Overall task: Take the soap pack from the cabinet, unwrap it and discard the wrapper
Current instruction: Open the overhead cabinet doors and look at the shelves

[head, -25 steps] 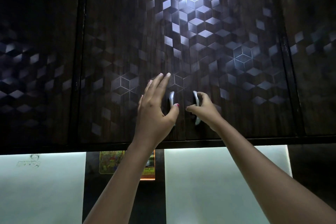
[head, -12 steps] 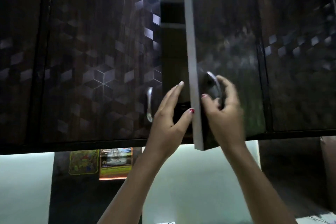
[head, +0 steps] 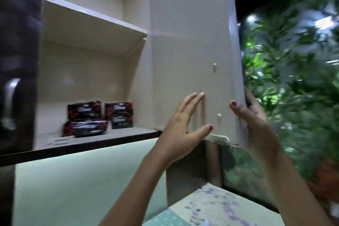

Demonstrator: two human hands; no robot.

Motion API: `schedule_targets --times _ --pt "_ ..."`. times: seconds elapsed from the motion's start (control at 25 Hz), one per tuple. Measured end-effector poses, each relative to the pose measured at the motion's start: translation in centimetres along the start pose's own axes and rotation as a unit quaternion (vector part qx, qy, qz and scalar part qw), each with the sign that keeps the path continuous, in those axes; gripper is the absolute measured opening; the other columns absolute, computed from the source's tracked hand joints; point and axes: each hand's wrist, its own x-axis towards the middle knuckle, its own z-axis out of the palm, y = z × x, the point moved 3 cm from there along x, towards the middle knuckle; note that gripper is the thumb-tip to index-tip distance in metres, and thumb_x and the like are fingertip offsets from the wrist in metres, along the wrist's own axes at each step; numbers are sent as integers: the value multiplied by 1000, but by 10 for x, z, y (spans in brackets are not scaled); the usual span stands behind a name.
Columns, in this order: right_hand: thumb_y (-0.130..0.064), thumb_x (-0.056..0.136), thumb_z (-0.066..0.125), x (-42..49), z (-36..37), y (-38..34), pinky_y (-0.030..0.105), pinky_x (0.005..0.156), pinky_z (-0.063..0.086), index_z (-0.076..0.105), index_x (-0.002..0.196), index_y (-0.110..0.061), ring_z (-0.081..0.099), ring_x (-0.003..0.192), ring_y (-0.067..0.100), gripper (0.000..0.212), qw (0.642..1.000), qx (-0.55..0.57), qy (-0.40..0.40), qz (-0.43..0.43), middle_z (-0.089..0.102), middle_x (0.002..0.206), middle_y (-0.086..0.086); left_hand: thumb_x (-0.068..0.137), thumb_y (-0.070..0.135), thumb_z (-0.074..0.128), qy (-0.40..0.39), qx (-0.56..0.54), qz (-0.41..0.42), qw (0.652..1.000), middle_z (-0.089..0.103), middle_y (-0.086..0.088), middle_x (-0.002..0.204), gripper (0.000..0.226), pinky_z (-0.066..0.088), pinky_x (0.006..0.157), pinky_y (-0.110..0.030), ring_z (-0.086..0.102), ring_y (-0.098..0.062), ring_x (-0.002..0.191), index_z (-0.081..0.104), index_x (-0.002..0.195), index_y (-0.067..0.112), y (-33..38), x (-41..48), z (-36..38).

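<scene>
Now the door (head: 190,60) is gripped at its edge by the right hand (head: 255,124); the open left hand (head: 180,124) should be moved leftwards to the soap packs (head: 97,117).

Your right hand (head: 256,124) grips the open beige cabinet door's (head: 190,60) edge; your left hand (head: 181,128) rests flat against its inner face. Four black soap packs (head: 97,117) sit stacked on the lower shelf (head: 113,135).

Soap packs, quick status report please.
Left hand flat on open door; right hand grips its edge. Soap packs untouched on bottom shelf. Nothing blocking.
</scene>
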Motion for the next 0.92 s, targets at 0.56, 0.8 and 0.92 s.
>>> schedule_targets --times 0.56,0.8,0.92 --pt "-12 91 46 30 -123 39 10 65 54 51 119 -9 65 74 -1 29 975 -149 163 24 64 97 0 80 33 58 -77 118 -31 990 -17 21 153 80 16 111 -65 -18 -9 141 5 139 46 -30 57 107" --pt "-19 91 45 39 -138 51 10 68 54 50 123 -6 60 87 11 34 970 -179 159 48 61 111 10 81 29 57 -97 128 -35 986 -24 19 152 82 10 109 -69 -25 -10 140 3 140 44 -34 61 118" --pt "-22 92 45 41 -143 52 15 73 54 50 123 -8 60 93 17 35 962 -215 160 59 61 114 12 82 26 57 -107 117 -37 987 -27 19 150 82 6 107 -69 -27 -11 139 3 141 43 -36 64 121"
